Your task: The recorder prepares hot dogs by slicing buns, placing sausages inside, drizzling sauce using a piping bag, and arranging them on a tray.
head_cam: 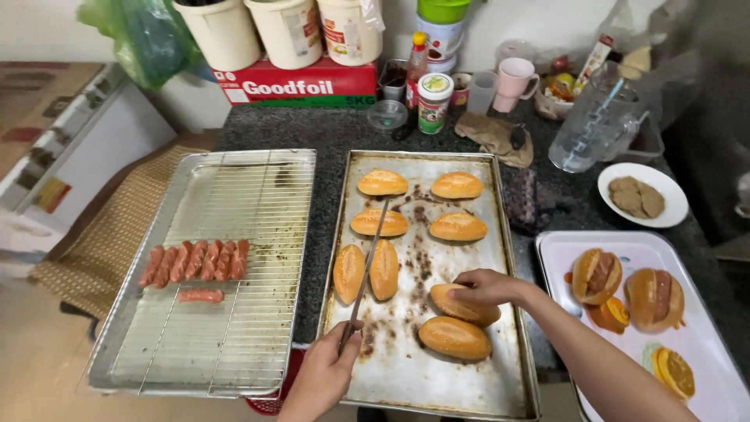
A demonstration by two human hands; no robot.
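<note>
- Left hand grips a long thin-bladed knife over the scorched metal baking tray.
- Right hand presses a golden oval bread roll lying on that tray.

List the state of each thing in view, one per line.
Left hand: grip shut on knife, blade over the baking tray.
Right hand: resting on a bun.
Buns on tray: eight, whole, uncut.
Sausages: lying on the wire rack, one apart.
Filled buns: split, stuffed, on the white tray.
Patties: on a plate.
Jar: lid on.
</note>
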